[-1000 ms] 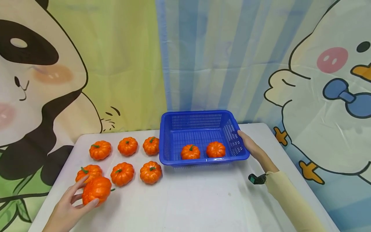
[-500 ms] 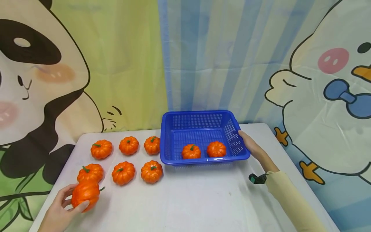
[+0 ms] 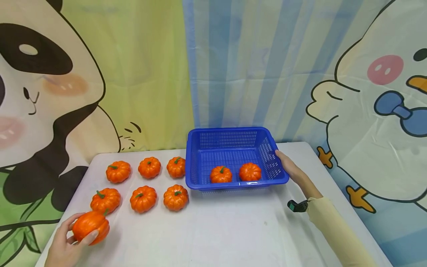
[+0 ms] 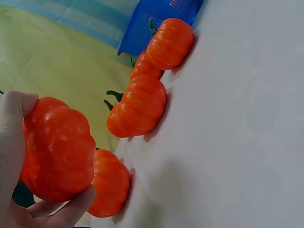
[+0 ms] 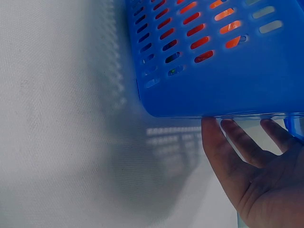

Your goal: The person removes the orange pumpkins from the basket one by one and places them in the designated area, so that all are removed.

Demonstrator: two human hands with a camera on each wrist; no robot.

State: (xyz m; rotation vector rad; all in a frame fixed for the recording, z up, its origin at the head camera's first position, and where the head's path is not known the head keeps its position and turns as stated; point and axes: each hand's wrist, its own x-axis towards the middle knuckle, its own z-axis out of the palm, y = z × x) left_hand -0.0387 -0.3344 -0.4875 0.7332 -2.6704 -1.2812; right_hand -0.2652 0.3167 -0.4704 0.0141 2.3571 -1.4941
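My left hand (image 3: pixel 63 239) grips a small orange pumpkin (image 3: pixel 91 227) above the table's left front, its thumb and fingers round the ribbed sides. In the left wrist view, the held pumpkin (image 4: pixel 58 149) fills much of the left side. My right hand (image 3: pixel 291 167) holds the right end of a blue plastic basket (image 3: pixel 237 185). The right wrist view has its fingertips (image 5: pixel 209 124) against the basket's outer wall (image 5: pixel 218 90); the thumb is hidden. Inside the basket, near its front wall, lie a pumpkin with its stem up (image 3: pixel 221 175) and another pumpkin (image 3: pixel 250 172).
Several pumpkins stand in two rows left of the basket, among them a near-left pumpkin (image 3: pixel 106 201) just behind the held one and a back-right pumpkin (image 3: pixel 176 167) beside the basket wall. A white cloth covers the table (image 3: pixel 220 230). A printed curtain (image 3: pixel 150 74) hangs behind.
My left hand has drawn the held pumpkin leftward and a little toward me, off the near-left pumpkin, and its stem has turned upward. My right hand and the basket stay put.
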